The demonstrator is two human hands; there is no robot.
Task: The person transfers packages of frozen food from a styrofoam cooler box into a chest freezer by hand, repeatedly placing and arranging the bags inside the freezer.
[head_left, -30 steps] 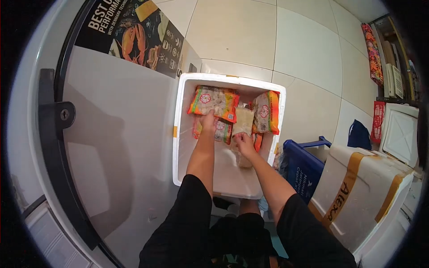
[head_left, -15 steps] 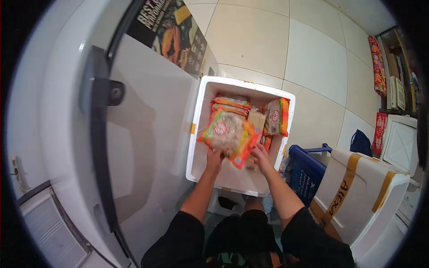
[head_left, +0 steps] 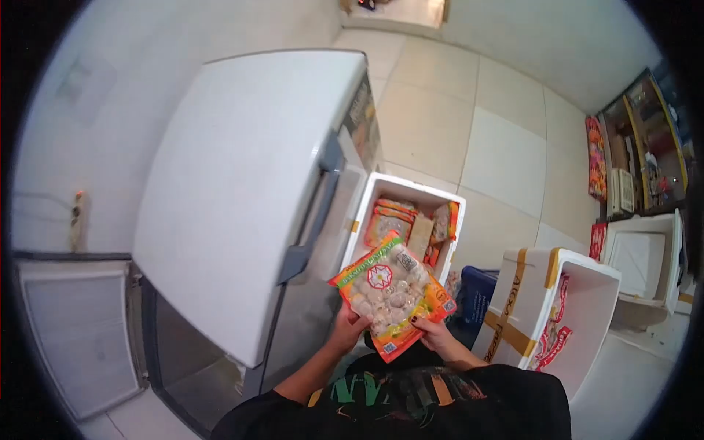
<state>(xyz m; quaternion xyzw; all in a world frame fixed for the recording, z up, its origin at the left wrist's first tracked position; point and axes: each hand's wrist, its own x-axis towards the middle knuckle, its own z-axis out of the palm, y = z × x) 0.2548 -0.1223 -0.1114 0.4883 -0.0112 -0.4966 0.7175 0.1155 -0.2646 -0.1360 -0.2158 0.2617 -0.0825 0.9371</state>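
Note:
A clear plastic pack of meatballs [head_left: 394,297], with orange, green and yellow printed edges, is held up in front of my body. My left hand [head_left: 347,330] grips its lower left edge, thumb on the front. On the lower right side my right hand [head_left: 435,336] pinches the same pack, and the fingers behind it are hidden. Just beyond the pack stands a white foam box [head_left: 419,186], its near part covered from view. Inside it lie several similar packs [head_left: 394,213], a pale beige pack [head_left: 420,236] and another orange-edged pack [head_left: 441,222].
A white chest freezer [head_left: 242,169] with a dark handle [head_left: 315,213] stands at the left. To the right, a second foam box [head_left: 506,308] with brown tape contains red-and-white packs [head_left: 555,334]. Between the boxes is a blue container [head_left: 473,293]. A shelf [head_left: 638,147] lines the far right.
The meatball pack has come up out of the foam box toward my body, still in both hands. My view has tilted up, showing the freezer top and the inside of the right-hand box.

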